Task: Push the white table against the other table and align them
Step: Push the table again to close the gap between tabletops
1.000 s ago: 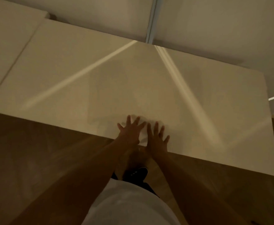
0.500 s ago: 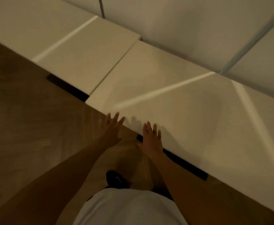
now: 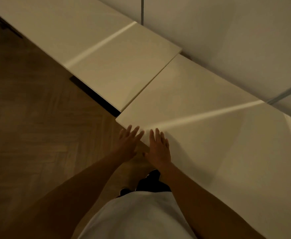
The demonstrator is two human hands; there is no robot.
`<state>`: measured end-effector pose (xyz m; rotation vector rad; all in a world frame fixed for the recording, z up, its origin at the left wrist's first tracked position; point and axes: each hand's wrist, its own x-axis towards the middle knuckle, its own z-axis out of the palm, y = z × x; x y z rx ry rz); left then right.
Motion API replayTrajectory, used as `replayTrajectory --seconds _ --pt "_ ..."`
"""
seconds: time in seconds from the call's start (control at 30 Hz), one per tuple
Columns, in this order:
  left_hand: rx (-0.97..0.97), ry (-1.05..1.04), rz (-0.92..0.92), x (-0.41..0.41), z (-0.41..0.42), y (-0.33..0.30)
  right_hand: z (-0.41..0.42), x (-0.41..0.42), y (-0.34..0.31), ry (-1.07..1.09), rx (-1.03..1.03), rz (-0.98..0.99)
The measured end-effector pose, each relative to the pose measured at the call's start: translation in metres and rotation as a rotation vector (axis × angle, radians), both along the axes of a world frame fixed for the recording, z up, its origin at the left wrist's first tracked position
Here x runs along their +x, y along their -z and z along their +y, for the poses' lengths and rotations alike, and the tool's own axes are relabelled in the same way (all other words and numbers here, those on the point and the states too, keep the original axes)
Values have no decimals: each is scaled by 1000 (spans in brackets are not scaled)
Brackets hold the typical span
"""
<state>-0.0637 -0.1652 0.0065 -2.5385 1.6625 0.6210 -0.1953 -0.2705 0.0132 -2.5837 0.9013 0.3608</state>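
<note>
A white table (image 3: 218,135) fills the right half of the head view, its short edge touching the other white table (image 3: 106,54) at the upper left. Their front edges are offset: the near table's corner sticks out a little toward me at the seam. My right hand (image 3: 158,149) lies flat with spread fingers on the near table's front edge, close to that corner. My left hand (image 3: 128,144) hovers open beside it, its fingertips over the edge and its palm over the floor; it looks blurred.
A pale wall (image 3: 227,31) with a grey seam runs behind both tables. Herringbone wood floor (image 3: 38,126) spreads to the left. A dark table base (image 3: 93,95) shows under the far table. My feet in dark shoes (image 3: 149,181) stand by the near table's edge.
The view has swung left along the table toward the seam. Both hands left the table's middle front edge and now sit near its left corner, the right hand laid back on the top.
</note>
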Motion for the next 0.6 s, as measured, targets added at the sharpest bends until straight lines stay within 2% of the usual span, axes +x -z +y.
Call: replayTrajectory --seconds 0.37,0.6 --pt "49 100 -65 49 -52 31 -26 57 24 53 57 24" --pt "-60 217 3 94 -59 57 -38 85 33 98 84 107"
